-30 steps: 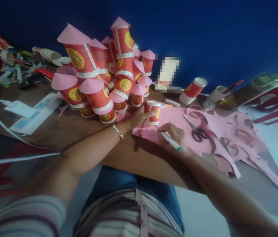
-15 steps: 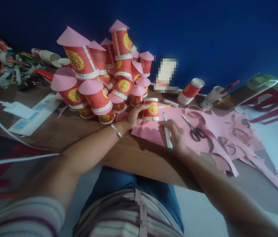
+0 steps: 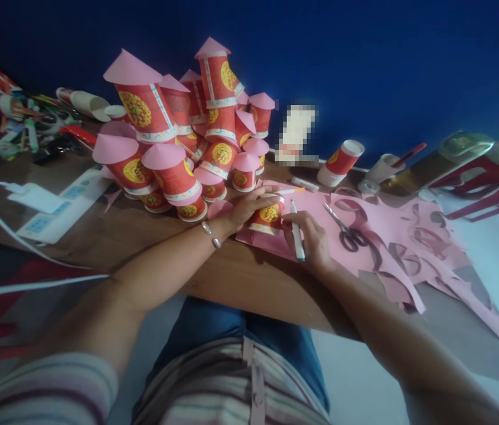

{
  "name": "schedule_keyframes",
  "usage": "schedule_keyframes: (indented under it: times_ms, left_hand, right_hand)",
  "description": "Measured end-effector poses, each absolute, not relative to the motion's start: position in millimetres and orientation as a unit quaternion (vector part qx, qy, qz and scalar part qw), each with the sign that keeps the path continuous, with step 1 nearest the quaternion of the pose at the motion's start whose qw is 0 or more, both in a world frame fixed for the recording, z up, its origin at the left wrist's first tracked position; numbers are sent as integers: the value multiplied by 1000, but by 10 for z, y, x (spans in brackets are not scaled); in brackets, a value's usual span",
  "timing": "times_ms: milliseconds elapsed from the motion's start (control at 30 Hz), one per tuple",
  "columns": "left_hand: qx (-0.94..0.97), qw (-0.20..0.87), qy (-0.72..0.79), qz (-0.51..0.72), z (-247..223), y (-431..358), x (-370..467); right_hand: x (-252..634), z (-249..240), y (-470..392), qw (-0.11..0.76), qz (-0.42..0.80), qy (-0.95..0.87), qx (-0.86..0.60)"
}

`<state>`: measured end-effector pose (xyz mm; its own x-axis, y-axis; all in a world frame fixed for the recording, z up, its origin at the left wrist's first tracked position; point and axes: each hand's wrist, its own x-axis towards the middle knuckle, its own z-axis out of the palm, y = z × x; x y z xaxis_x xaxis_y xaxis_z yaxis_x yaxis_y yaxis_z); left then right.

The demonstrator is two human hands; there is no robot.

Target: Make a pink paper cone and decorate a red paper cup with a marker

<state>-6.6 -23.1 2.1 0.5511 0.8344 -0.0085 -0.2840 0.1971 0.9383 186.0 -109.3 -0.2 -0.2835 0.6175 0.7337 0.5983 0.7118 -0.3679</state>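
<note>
My left hand (image 3: 248, 210) grips a red paper cup (image 3: 268, 219) with a yellow round emblem, its fingers laid over the upper end. The cup rests on pink paper (image 3: 315, 203) near the table edge. In my right hand (image 3: 316, 241) is a white marker (image 3: 296, 231) with a dark green end, held upright just right of the cup. A finger of that hand comes close to the cup's side; whether it touches I cannot tell. Scissors (image 3: 349, 235) with dark handles lie right of my right hand.
Several red cups with pink cone tops (image 3: 165, 168) are stacked behind my left hand. A white power strip (image 3: 61, 206) with a cable lies left. Pink paper scraps (image 3: 413, 248) spread right. Further back stand a red-and-white cup (image 3: 342, 162) and a bottle (image 3: 439, 162).
The cup has come down and slightly left onto the pink paper. My left hand has shifted from its side to over its top. The marker has moved slightly left.
</note>
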Motion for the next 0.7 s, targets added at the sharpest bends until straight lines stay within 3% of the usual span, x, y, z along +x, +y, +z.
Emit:
schedule_keyframes:
  times_ms: [167, 400, 700]
  left_hand:
    - [475, 729, 235, 434, -73, -162, -57]
    - [498, 688, 216, 482, -99, -105, -33]
    - [547, 668, 195, 464, 37, -263, 10]
  right_hand:
    - [1875, -15, -1086, 453, 11, -792, -410]
    - [1936, -127, -1014, 404, 108, -773, -478]
    - [1925, -227, -973, 398, 176, -752, -496]
